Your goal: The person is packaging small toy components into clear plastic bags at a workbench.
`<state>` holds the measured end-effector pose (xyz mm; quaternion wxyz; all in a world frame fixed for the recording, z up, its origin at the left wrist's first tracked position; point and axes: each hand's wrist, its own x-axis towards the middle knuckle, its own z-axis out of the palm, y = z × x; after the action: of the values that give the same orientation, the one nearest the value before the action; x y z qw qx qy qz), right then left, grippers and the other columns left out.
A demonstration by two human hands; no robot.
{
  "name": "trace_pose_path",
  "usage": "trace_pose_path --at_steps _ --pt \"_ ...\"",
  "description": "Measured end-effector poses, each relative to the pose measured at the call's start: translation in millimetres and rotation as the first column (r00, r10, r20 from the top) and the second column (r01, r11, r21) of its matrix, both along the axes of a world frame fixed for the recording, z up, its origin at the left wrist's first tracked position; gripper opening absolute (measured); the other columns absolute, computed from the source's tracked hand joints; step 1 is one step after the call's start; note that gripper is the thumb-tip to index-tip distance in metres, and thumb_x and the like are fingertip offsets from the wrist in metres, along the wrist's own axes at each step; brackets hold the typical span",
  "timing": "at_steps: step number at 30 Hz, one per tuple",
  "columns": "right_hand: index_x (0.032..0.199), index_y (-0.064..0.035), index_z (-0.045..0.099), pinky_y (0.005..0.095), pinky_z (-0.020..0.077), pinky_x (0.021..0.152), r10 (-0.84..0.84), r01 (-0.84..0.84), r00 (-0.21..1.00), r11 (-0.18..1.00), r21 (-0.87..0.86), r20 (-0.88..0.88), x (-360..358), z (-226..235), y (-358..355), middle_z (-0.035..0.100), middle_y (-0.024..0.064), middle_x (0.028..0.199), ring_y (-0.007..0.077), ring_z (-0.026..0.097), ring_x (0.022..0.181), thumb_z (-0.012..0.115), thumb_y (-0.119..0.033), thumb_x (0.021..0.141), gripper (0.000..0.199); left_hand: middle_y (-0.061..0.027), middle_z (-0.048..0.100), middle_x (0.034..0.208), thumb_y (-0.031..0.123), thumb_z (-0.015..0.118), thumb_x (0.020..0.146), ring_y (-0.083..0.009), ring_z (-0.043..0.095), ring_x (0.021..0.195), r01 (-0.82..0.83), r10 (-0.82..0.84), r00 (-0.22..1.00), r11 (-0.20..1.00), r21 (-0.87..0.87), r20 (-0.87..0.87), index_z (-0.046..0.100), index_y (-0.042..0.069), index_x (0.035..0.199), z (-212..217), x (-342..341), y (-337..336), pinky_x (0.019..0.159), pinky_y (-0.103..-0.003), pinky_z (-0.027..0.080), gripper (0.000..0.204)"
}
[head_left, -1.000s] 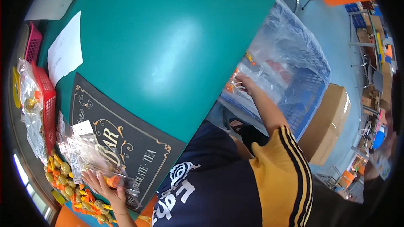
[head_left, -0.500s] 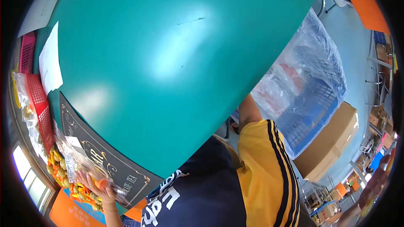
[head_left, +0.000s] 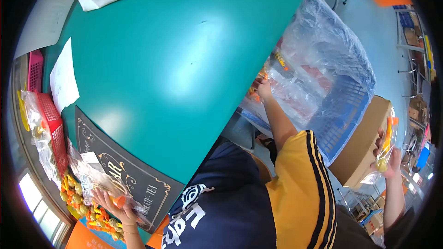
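Observation:
At the lower left, my left hand [head_left: 117, 210] is closed around a clear plastic bag [head_left: 99, 180] over the black printed mat [head_left: 143, 186]. An orange piece [head_left: 119, 201] shows between its thumb and fingers. My right hand [head_left: 264, 90] reaches past the green table's edge into a blue basket [head_left: 344, 110] lined with clear plastic. Its fingers are curled at an orange packet [head_left: 254, 95], partly hidden by the hand and the table edge. Another orange and yellow packet [head_left: 281, 62] lies in the liner just beyond.
Several orange, yellow and greenish wrapped pieces [head_left: 85, 203] are heaped beside the mat. Red baskets [head_left: 55, 131] and a white paper [head_left: 64, 78] line the green table's [head_left: 152, 92] left side. Right of the blue basket, a co-worker's hand [head_left: 391, 161] holds a clear packet, near a cardboard box [head_left: 364, 152].
My right hand has come into view in the blue basket, with orange packets now visible there. The co-worker's hand with a packet has come clearly into view. My left hand keeps its hold.

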<state>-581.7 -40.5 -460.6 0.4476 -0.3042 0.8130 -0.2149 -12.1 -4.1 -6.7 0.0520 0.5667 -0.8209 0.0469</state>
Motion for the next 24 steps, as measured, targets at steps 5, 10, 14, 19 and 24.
trace_pose_path --at_steps 5,10,14,19,24 --pt "0.122 -0.0081 0.052 0.0263 0.0466 0.085 -0.249 0.281 0.958 0.917 -0.282 0.143 -6.2 110.6 10.6 0.061 0.0042 0.113 0.0117 0.057 0.107 0.062 -0.029 0.098 0.034 -0.018 0.028 0.161 0.057 0.034 0.102 -0.0414 0.021 0.15 -0.003 0.003 1.0 1.0 -0.008 -0.007 0.037 0.009 0.151 2.0 -5.1 -1.4 0.12 -0.06 0.006 0.069" --pt "0.111 -0.0102 0.06 0.0243 0.0504 0.075 -0.356 0.497 0.866 0.682 -0.536 0.351 7.3 227.7 2.5 0.066 -0.0007 0.101 0.0075 0.062 0.095 0.066 -0.025 0.097 0.021 -0.0224 0.031 0.158 0.054 0.037 0.102 -0.0454 0.023 0.148 -0.032 0.028 0.998 0.998 -0.056 -0.059 0.041 0.004 0.147 -5.3 -3.6 1.3 0.119 -0.061 0.007 0.067" --pt "0.106 -0.0113 0.064 0.027 0.0517 0.073 -0.353 0.608 0.788 0.579 -0.543 0.505 15.4 299.6 -5.8 0.069 -0.0006 0.1 0.0093 0.065 0.094 0.068 -0.021 0.095 0.015 -0.0225 0.031 0.158 0.057 0.037 0.101 -0.0455 0.023 0.148 0.005 -0.021 0.984 0.996 -0.089 -0.177 0.043 0.006 0.146 -10.0 -6.8 2.0 0.119 -0.061 0.006 0.069" --pt "0.107 -0.0109 0.062 0.0347 0.0521 0.078 -0.258 0.694 0.71 0.415 -0.588 0.655 15.9 387.7 -20.0 0.068 0.0028 0.106 0.0161 0.066 0.098 0.067 -0.016 0.094 0.015 -0.0203 0.035 0.157 0.054 0.044 0.099 -0.0458 0.024 0.147 0.062 -0.089 0.979 0.987 -0.147 -0.185 0.048 0.009 0.143 -6.1 -10.5 2.7 0.119 -0.061 0.006 0.064" --pt "0.109 -0.0096 0.06 0.0348 0.055 0.076 -0.214 0.568 0.816 0.129 -0.813 0.537 56.3 451.3 -12.6 0.068 0.0057 0.106 0.0183 0.068 0.093 0.063 -0.017 0.097 0.014 -0.0181 0.037 0.156 0.05 0.051 0.097 -0.0429 0.024 0.148 0.061 -0.087 0.967 0.992 -0.111 -0.24 0.051 0.009 0.14 0.3 -4.7 7.2 0.119 -0.062 0.006 0.059"
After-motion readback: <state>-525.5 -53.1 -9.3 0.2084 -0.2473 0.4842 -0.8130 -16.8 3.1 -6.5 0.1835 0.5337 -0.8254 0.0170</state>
